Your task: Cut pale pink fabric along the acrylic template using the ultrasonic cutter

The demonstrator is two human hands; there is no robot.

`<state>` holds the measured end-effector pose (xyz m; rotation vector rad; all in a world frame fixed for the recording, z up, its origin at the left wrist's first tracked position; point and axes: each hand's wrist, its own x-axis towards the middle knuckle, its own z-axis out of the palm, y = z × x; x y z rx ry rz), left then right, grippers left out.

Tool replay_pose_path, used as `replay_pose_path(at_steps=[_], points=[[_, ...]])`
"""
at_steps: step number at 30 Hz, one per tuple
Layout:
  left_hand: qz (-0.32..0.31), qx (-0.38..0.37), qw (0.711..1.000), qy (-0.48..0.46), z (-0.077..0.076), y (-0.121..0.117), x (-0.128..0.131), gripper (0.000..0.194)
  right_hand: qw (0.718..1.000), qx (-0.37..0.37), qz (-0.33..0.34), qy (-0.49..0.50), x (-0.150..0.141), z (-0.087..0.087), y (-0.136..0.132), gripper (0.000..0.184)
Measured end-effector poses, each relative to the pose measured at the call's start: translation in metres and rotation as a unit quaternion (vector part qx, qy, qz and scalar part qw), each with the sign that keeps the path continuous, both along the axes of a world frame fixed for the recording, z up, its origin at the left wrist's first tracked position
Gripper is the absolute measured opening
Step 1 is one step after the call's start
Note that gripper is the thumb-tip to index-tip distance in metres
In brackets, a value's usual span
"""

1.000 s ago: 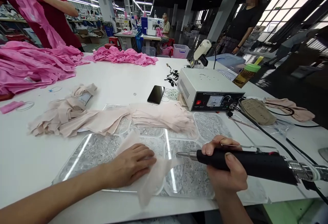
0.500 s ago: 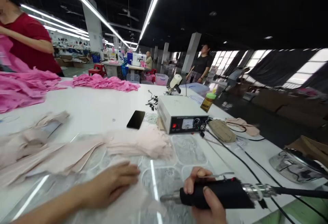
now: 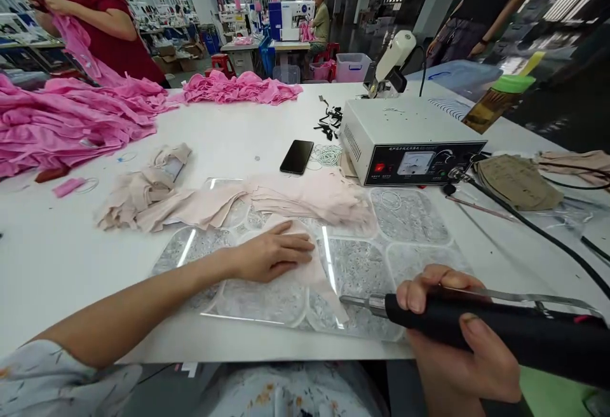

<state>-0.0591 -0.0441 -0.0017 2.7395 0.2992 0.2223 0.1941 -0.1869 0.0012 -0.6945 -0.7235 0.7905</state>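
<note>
My left hand [image 3: 271, 255] lies flat, fingers stretched out, on a pale pink fabric piece [image 3: 321, 283]. The fabric's narrow end points toward me across a glossy, grey-patterned mat [image 3: 412, 213]. In my right hand [image 3: 464, 366] is a black corded ultrasonic hand tool [image 3: 534, 334], gripped round its handle. Its pointed metal tip is close to the fabric's narrow end; whether they touch I cannot tell. Just beyond my left hand is a stack of pale pink fabric pieces [image 3: 309, 198]. A crumpled pale bundle [image 3: 143, 191] lies to its left.
A control box [image 3: 414, 128] with a lit red switch stands behind the mat; a cable [image 3: 534, 217] runs from it. Nearby are a phone [image 3: 297, 157], a tilted bottle [image 3: 495, 105] and brown fabric [image 3: 519, 182]. Pink garments [image 3: 71, 118] cover the far left, beside a person in red.
The view has tilted down and turned right. My left hand remains on the pale fabric, and the tool stays in my right hand, its tip close to the narrow end.
</note>
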Motion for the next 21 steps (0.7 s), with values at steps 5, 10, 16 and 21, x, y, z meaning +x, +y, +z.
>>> replay_pose_path(at_steps=[5,10,16,21], points=[[0.017,0.043,0.999,-0.024,0.004,-0.003,0.005,0.027,0.999,0.005,0.03,-0.014,-0.003,0.001,-0.011,0.019],[0.009,0.032,0.999,-0.032,0.001,-0.01,0.006,0.027,0.998,0.007,0.059,0.006,-0.011,0.004,-0.015,0.019],[0.042,0.046,0.995,-0.082,0.008,-0.026,0.008,0.021,0.995,0.012,0.099,0.004,-0.012,0.006,-0.022,0.017],[0.038,0.081,0.995,-0.049,0.004,-0.053,0.004,0.024,0.997,0.021,0.071,0.02,-0.003,0.002,-0.016,0.017]])
